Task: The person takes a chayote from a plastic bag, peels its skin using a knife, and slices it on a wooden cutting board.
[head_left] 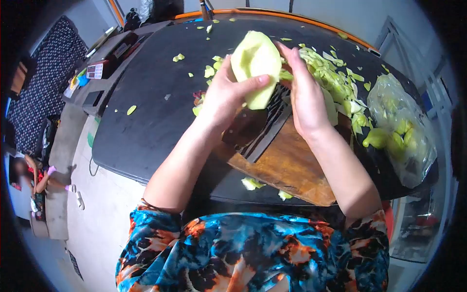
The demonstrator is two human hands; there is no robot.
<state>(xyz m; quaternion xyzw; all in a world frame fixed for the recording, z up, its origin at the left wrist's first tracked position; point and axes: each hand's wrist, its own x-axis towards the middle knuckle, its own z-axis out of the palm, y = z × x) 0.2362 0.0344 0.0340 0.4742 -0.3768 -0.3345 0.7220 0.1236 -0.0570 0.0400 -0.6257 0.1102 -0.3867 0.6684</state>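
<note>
My left hand (pixel 224 95) grips a peeled, pale green fruit half (pixel 257 61) with a hollow in its face, the thumb pressed across its lower part. Close against the fruit's right side is my right hand (pixel 307 92), its fingers stretched upward and partly hidden behind the fruit. Beneath both hands lies a brown wooden cutting board (pixel 292 165). On it rests a flat, shiny, dark object with a straight grey edge (pixel 266 138), perhaps a wide knife blade. A larger pale green piece (pixel 332 108) shows partly behind my right wrist.
Green peelings (pixel 331 73) are heaped beyond the board, with scraps scattered over the black table (pixel 155 102). At the right, a clear plastic bag (pixel 413 160) holds several whole green fruits (pixel 396 143). A person (pixel 36 180) sits far left, beyond the table.
</note>
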